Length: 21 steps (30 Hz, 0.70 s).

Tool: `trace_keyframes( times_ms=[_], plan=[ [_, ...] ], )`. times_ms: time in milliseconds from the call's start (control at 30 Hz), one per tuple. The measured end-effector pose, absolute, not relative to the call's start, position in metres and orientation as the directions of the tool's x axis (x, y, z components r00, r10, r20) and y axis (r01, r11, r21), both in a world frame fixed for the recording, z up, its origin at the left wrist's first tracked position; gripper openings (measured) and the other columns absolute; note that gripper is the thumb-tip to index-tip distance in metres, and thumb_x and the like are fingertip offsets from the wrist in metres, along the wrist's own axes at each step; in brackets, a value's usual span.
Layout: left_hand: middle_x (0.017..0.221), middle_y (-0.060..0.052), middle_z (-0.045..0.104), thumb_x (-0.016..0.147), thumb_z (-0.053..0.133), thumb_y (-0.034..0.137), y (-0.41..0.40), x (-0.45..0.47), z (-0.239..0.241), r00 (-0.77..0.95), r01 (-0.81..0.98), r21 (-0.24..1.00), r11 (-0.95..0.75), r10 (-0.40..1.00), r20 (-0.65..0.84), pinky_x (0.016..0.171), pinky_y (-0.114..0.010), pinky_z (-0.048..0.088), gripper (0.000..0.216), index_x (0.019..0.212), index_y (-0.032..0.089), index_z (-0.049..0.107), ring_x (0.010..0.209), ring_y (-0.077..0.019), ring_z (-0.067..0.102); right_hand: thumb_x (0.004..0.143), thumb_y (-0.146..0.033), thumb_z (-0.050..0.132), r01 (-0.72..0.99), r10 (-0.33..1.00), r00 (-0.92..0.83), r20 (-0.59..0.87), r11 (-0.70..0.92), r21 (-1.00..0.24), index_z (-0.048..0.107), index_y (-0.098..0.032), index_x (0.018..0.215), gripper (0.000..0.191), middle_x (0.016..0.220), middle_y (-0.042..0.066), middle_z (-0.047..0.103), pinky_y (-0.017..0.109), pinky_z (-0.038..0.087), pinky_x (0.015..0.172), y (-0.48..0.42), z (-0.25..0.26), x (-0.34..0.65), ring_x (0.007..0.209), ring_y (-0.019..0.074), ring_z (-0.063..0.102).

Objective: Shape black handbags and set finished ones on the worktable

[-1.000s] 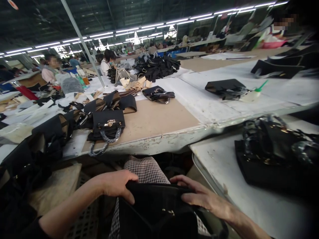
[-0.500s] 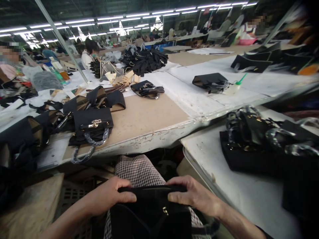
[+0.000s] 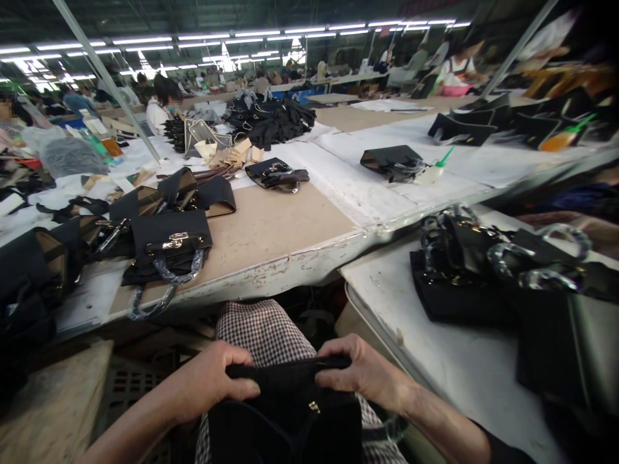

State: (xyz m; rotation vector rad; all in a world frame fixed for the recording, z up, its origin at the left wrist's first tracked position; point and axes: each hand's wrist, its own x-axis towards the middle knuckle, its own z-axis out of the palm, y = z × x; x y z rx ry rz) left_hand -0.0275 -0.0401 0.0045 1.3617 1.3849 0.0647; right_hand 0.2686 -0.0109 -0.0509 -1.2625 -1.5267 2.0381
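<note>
A black handbag (image 3: 285, 422) lies across my lap on checked cloth (image 3: 264, 332), with a small gold-coloured metal fitting (image 3: 314, 406) on its inner side. My left hand (image 3: 220, 374) pinches the bag's upper edge near its left end, thumb on the near side. At the right end of the same edge, my right hand (image 3: 351, 370) grips it between thumb and fingers. The edge is held nearly level between both hands. Part of a plastic-wrapped handle (image 3: 387, 430) shows below my right wrist. The lower part of the bag is cut off by the frame.
Ahead, a worktable (image 3: 275, 225) carries finished-looking black handbags (image 3: 169, 235) at left and another bag (image 3: 391, 161) beside a green-tipped glue bottle (image 3: 438, 169). More wrapped-handle bags (image 3: 459, 258) sit on a white side table (image 3: 387, 303). A wooden board (image 3: 58, 399) is low at left.
The view has shifted slightly, so the tables and bags appear a little further left. Both hands keep their hold on the bag's edge, with little visible change in grip.
</note>
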Motion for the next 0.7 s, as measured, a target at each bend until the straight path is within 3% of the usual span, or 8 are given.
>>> trace_keyframes(
  times_ms=[100, 200, 333, 433, 567, 700],
  plan=[
    [0.066, 0.004, 0.057, 0.077, 0.07, 0.037, -0.04, -0.025, 0.003, 0.293, 0.643, 0.685, 0.342, 0.717, -0.632, 0.055, -0.021, 0.034, 0.021, 0.079, 0.016, 0.07, 0.062, -0.0138, 0.049, 0.073, -0.035, 0.082, 0.258, 0.651, -0.598, -0.467, -0.395, -0.881, 0.077, -0.016, 0.082, 0.021, 0.06, -0.004, 0.062, 0.018, 0.037, 0.049, -0.005, -0.046, 0.273, 0.053, 0.0085, 0.05],
    [0.067, 0.004, 0.057, 0.077, 0.07, 0.036, -0.04, -0.025, 0.002, 0.297, 0.646, 0.695, 0.315, 0.735, -0.609, 0.058, -0.021, 0.037, 0.021, 0.079, 0.016, 0.071, 0.064, -0.0144, 0.05, 0.076, -0.042, 0.081, 0.24, 0.539, -0.714, -0.447, -0.411, -0.879, 0.079, -0.016, 0.089, 0.029, 0.068, -0.002, 0.066, 0.018, 0.04, 0.053, 0.006, -0.035, 0.276, 0.058, 0.0091, 0.053],
    [0.067, 0.004, 0.057, 0.076, 0.07, 0.035, -0.041, -0.025, 0.001, 0.303, 0.656, 0.701, 0.28, 0.752, -0.585, 0.058, -0.021, 0.036, 0.019, 0.074, 0.016, 0.068, 0.065, -0.0143, 0.05, 0.083, -0.045, 0.075, 0.263, 0.471, -0.777, -0.418, -0.361, -0.895, 0.08, -0.015, 0.089, 0.031, 0.067, -0.002, 0.063, 0.017, 0.037, 0.05, 0.016, -0.029, 0.273, 0.056, 0.008, 0.049],
    [0.068, 0.003, 0.058, 0.077, 0.069, 0.035, -0.042, -0.025, 0.0, 0.299, 0.653, 0.701, 0.287, 0.753, -0.586, 0.058, -0.021, 0.036, 0.019, 0.074, 0.016, 0.068, 0.065, -0.0146, 0.051, 0.085, -0.04, 0.072, 0.268, 0.524, -0.748, -0.408, -0.324, -0.907, 0.079, -0.015, 0.084, 0.026, 0.063, -0.003, 0.061, 0.018, 0.034, 0.048, 0.014, -0.034, 0.267, 0.052, 0.0076, 0.045],
    [0.072, 0.002, 0.063, 0.075, 0.07, 0.037, -0.038, -0.025, 0.005, 0.281, 0.64, 0.701, 0.316, 0.752, -0.596, 0.061, -0.023, 0.04, 0.022, 0.081, 0.016, 0.071, 0.069, -0.0178, 0.056, 0.086, -0.034, 0.07, 0.261, 0.635, -0.689, -0.35, -0.233, -0.937, 0.08, -0.018, 0.084, 0.019, 0.069, -0.002, 0.068, 0.021, 0.042, 0.055, 0.002, -0.035, 0.264, 0.059, 0.0117, 0.055],
    [0.095, -0.001, 0.07, 0.068, 0.075, 0.029, -0.033, -0.024, 0.018, 0.274, 0.595, 0.769, 0.233, 0.84, -0.467, 0.076, -0.026, 0.044, 0.034, 0.1, 0.02, 0.069, 0.09, -0.0232, 0.062, 0.092, -0.037, 0.063, 0.335, 0.768, -0.585, -0.261, -0.064, -0.94, 0.08, -0.021, 0.09, 0.024, 0.08, 0.0, 0.075, 0.026, 0.051, 0.066, -0.009, -0.023, 0.274, 0.074, 0.0195, 0.067]
  ],
)
